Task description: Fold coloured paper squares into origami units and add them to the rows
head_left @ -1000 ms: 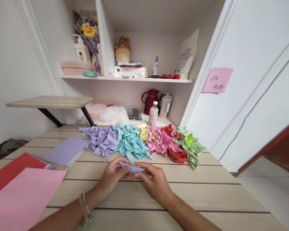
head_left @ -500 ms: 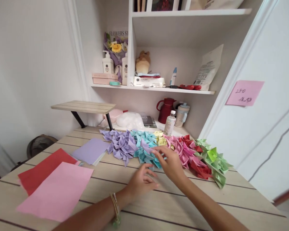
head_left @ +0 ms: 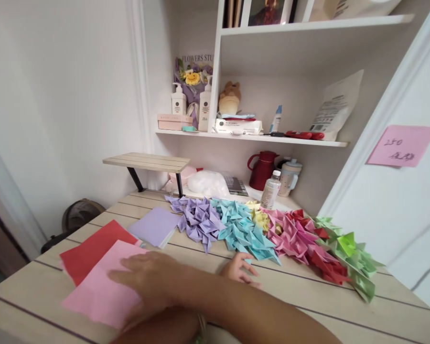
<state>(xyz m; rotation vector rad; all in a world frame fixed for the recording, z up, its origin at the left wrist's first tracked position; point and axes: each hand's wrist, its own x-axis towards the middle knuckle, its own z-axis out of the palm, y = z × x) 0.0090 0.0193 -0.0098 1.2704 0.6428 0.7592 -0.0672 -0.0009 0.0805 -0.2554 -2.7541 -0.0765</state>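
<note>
My right hand (head_left: 148, 282) reaches across my left forearm and lies over a pink paper sheet (head_left: 96, 282). Its fingers are stretched out and a little blurred. Open, with fingers apart, my left hand (head_left: 240, 270) stays at the front edge of the teal folded paper pieces (head_left: 245, 234). Part of that hand is behind my right arm. Under the pink sheet is red paper (head_left: 96, 246), and a stack of purple paper (head_left: 154, 224) sits behind it.
Purple folded pieces (head_left: 200, 220) lie left of the teal ones; yellow (head_left: 260, 218), pink (head_left: 290, 236), red (head_left: 331, 270) and green pieces (head_left: 360, 258) lie to the right. A bottle (head_left: 271, 190) stands behind them. A small raised shelf (head_left: 146, 162) is at the back left.
My right hand has left a purple folded piece by the teal pile and swung left over my left forearm to the pink paper. My left hand stays near the teal pieces. The view has shifted left.
</note>
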